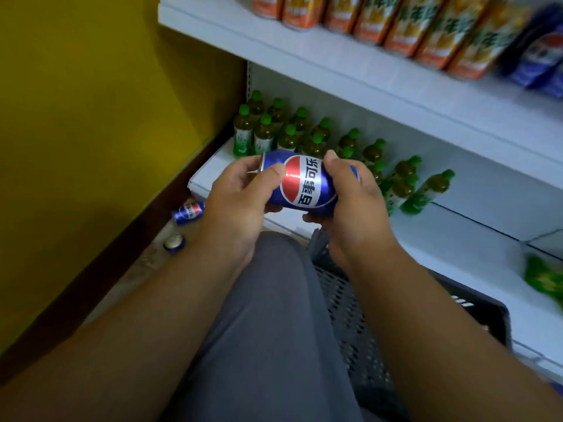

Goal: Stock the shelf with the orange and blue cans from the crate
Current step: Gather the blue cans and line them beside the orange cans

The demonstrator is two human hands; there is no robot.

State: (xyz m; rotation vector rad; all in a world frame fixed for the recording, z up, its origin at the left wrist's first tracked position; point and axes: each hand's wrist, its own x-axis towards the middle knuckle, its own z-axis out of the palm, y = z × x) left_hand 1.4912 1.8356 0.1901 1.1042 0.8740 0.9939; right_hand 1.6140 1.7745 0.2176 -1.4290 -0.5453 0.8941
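Observation:
A blue can (304, 182) with a red, white and blue logo lies sideways between both hands, in front of the lower shelf. My left hand (240, 202) grips its top end, thumb across the label. My right hand (353, 202) grips its bottom end. On the upper white shelf (350, 65) stands a row of several orange cans (405, 28), with blue cans (542, 53) at its right end. The dark mesh crate (359, 324) sits on the floor under my right forearm; its contents are hidden.
Several green-capped bottles (304, 132) stand on the lower shelf (457, 239). Two blue cans (187, 212) lie on the floor by the yellow wall (91, 117), one end-on (174, 242). A green package (545, 278) is at the right edge. My grey-trousered knee (274, 300) is below the hands.

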